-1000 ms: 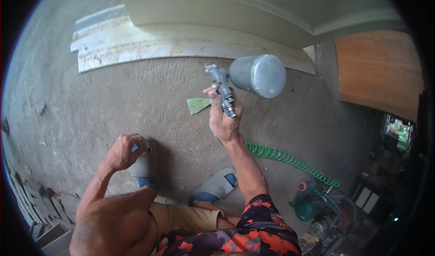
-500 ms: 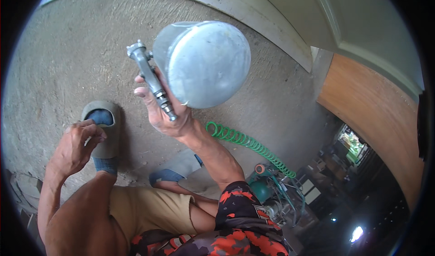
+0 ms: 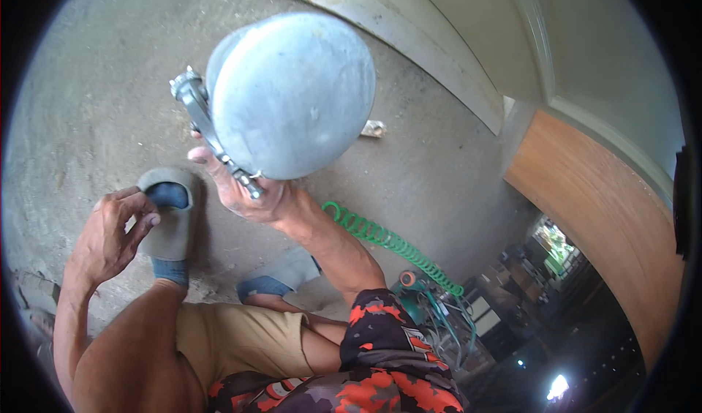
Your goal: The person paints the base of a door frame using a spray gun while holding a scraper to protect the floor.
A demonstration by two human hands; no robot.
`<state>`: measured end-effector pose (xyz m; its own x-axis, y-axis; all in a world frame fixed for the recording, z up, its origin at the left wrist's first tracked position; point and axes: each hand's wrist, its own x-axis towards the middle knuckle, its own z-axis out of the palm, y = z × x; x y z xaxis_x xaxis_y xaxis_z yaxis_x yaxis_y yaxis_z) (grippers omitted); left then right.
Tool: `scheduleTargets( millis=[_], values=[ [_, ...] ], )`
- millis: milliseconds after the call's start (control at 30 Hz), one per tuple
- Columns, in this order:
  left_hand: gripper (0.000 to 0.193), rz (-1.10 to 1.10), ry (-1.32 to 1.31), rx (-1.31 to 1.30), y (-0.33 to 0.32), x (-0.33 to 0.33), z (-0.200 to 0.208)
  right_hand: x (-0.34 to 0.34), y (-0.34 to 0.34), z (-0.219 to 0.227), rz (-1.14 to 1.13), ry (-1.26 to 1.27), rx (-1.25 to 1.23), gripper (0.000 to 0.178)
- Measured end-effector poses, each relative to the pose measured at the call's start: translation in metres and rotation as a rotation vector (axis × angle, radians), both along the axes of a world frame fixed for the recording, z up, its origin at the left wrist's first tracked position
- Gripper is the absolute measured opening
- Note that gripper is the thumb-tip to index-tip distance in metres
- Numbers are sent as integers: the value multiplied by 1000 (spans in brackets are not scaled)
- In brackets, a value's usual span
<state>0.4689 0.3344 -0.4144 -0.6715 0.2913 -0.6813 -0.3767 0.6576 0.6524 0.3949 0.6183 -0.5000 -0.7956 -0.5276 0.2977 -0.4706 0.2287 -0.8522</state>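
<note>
My right hand (image 3: 252, 193) is wrapped round the grip of a metal spray gun (image 3: 196, 109), thumb and fingertips showing beside its body. On the gun sits a large, dull silver paint cup (image 3: 296, 95), its broad round face toward me. The cup hides much of the gun and some of my fingers. Low at the left, my left hand (image 3: 113, 230) is curled, thumb and forefinger tips brought together, with no object visible between them. It hangs above my grey clog (image 3: 170, 234). A green coiled air hose (image 3: 391, 241) emerges behind my right forearm; where it joins the gun is hidden.
A green air compressor (image 3: 413, 307) stands at the lower right. Pale panels (image 3: 468, 62) and a brown wooden board (image 3: 585, 193) border the right side. A small pale cylinder (image 3: 373, 128) lies on the rough concrete floor (image 3: 110, 84) beyond the cup.
The spray gun and cup have shifted left and slightly away with my right hand, uncovering the pale cylinder. The cup's face has turned more toward me. My left hand has moved slightly left.
</note>
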Motion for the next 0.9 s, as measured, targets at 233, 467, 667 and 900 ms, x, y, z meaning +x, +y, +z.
scheduleTargets(
  millis=[233,467,667,900],
  values=[
    [18,212,160,-41,-5,-47,18,-11,-11,26,-27,-45,-37,16],
    [38,507,342,204,11,-63,14,-17,-15,61,-4,-209,-168,18],
    [39,591,282,368,11,-58,-13,-14,-16,74,49,-237,-127,28],
    [31,727,287,552,22,-61,-19,-13,-4,90,67,-256,-133,43]
  ],
)
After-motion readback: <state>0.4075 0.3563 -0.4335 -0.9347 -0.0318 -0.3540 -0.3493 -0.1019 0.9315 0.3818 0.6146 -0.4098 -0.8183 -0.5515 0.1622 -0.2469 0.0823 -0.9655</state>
